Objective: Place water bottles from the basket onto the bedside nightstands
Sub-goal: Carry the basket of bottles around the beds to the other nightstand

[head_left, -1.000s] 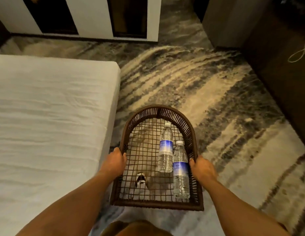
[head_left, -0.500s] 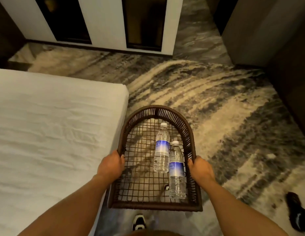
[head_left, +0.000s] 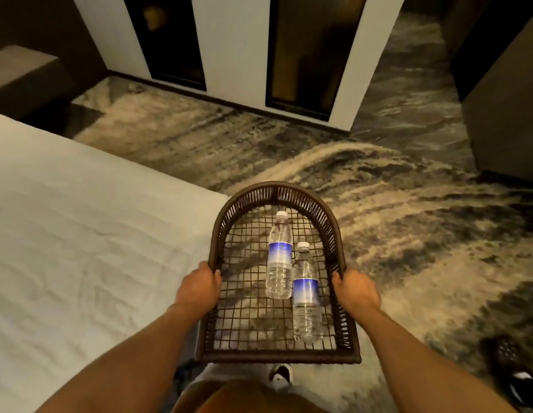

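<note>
A dark brown wicker basket (head_left: pixel 277 190) with an open mesh floor is carried in front of me above the carpet. My left hand (head_left: pixel 198 289) grips its left rim and my right hand (head_left: pixel 356 290) grips its right rim. Two clear water bottles with blue labels and white caps lie inside, caps pointing away from me. The farther bottle (head_left: pixel 279 254) lies near the middle. The nearer bottle (head_left: pixel 307 293) lies beside it, closer to the right rim. A dark block at the far left, past the bed, may be a nightstand (head_left: pixel 24 76).
A bed with a white sheet (head_left: pixel 80 248) fills the left side, its corner touching the basket's left edge in view. Patterned beige and grey carpet (head_left: pixel 408 234) spreads ahead and right. White panels with dark openings (head_left: pixel 235 52) stand ahead. A dark cabinet (head_left: pixel 506 114) is at right, a black shoe (head_left: pixel 509 371) lower right.
I have walked forward along the bed: its corner, the white panels and the dark block have come nearer. Both hands keep their grip; the bottles have barely shifted.
</note>
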